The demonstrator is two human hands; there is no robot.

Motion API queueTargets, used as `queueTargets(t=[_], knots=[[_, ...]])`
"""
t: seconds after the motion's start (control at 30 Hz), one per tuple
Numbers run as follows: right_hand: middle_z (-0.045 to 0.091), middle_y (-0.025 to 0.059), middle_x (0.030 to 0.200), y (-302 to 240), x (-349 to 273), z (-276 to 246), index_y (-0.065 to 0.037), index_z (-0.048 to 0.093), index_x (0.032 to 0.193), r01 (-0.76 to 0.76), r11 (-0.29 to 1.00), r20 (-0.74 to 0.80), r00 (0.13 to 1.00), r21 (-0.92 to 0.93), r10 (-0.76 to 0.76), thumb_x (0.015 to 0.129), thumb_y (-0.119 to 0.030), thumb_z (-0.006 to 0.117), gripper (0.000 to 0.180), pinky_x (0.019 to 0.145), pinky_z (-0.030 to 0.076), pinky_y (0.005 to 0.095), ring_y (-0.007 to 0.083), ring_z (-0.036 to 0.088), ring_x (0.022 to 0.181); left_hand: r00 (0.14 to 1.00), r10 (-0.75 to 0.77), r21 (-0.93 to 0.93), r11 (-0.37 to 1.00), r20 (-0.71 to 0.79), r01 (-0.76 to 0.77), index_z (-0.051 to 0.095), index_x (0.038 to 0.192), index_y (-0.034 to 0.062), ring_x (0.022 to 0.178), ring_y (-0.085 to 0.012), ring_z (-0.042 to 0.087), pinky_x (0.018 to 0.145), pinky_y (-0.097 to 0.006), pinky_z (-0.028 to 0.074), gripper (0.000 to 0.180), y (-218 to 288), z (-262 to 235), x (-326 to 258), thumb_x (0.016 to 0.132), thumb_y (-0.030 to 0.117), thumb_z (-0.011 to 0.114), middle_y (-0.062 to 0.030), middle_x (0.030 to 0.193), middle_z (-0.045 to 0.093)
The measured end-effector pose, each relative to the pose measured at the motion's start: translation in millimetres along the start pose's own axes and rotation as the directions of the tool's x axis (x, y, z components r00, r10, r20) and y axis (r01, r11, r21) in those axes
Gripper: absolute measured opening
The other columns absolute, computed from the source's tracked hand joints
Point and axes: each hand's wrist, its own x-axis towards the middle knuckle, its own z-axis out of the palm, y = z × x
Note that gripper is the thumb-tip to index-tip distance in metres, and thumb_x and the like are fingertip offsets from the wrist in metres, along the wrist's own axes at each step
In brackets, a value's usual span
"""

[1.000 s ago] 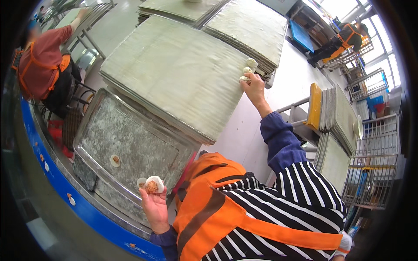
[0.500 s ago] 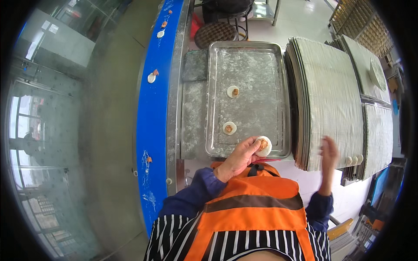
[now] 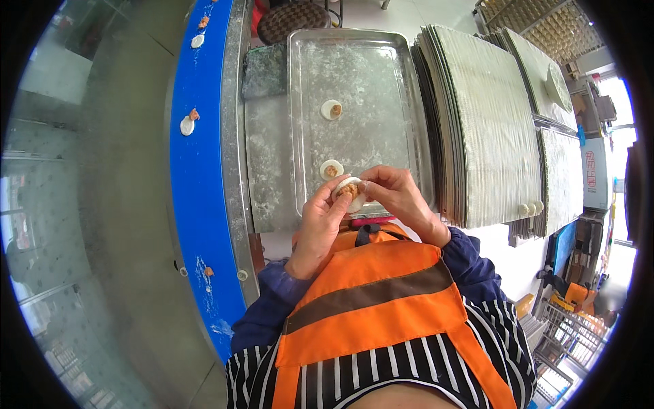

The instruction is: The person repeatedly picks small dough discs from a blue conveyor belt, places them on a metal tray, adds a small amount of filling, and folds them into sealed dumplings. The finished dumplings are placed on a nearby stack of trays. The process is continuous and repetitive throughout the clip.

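Note:
Over the near edge of the metal tray, a round white dough wrapper with a lump of brown-pink meat filling on it is held between both hands. My left hand grips its left side, the thumb near the filling. The fingers of my right hand pinch its right edge. Just beyond the hands, a filled wrapper lies flat on the tray, and another filled wrapper rests farther up. Both are unfolded, with filling in view.
A blue conveyor belt at the left carries wrappers and bits of filling. Right of the tray stand stacked pale mesh-topped trays, with a few small white dumplings at the near corner. A stool stands beyond.
My right hand has come left from over the stacked trays and taken hold of the wrapper's edge beside my left hand. The whole view has shifted, so the surroundings sit farther left and up.

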Motion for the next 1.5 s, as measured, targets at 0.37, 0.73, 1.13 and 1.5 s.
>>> queueTargets(t=[0.37,0.73,1.13,1.5], knots=[[0.064,0.0099,0.079,-4.5,11.3,9.3,0.001,0.063,0.101,0.294,0.871,0.031,0.951,-0.393,-0.307,0.086,-0.001,0.066,0.015,0.064,0.052,0.0308,0.0166,0.066,0.074,0.991,0.1,0.454,0.881,0.094,-0.132,0.054,0.128,-0.0005,0.091,-0.0103,0.064,0.079,-0.026,0.052,0.034,12.3,-26.9,11.6,0.095,0.004,0.058,-0.0091,0.1,0.07],[0.06,0.0147,0.081,-14.2,14.4,14.9,-0.001,0.062,0.093,0.525,0.695,0.009,0.801,-0.491,-0.599,0.082,0.002,0.066,0.013,0.063,0.05,0.037,0.0329,0.061,0.072,0.945,-0.242,-0.251,0.922,0.219,0.294,0.048,0.131,0.0012,0.103,-0.0187,0.066,0.087,-0.032,0.055,0.037,32.7,-30.5,17.4,0.097,0.011,0.059,-0.0098,0.114,0.065],[0.062,0.0151,0.078,-21.8,18.6,21.0,-0.001,0.061,0.092,0.531,0.667,0.124,0.822,-0.522,-0.557,0.084,0.001,0.064,0.008,0.06,0.05,0.0383,0.0342,0.063,0.069,0.995,-0.066,0.21,0.976,0.068,0.051,0.052,0.128,0.0006,0.085,-0.0137,0.067,0.077,-0.027,0.058,0.031,22.7,-30.6,15.6,0.098,0.001,0.049,-0.0084,0.101,0.067],[0.06,0.0127,0.077,-12.4,26.5,23.5,-0.001,0.059,0.093,0.536,0.589,0.106,0.787,-0.604,-0.607,0.084,0.003,0.065,0.012,0.058,0.049,0.0358,0.0292,0.063,0.067,0.999,-0.038,0.158,0.987,0.023,0.034,0.052,0.125,-0.0026,0.076,-0.0144,0.066,0.067,-0.027,0.056,0.031,23.9,-27.5,21.2,0.095,0.001,0.054,-0.0089,0.095,0.067]])
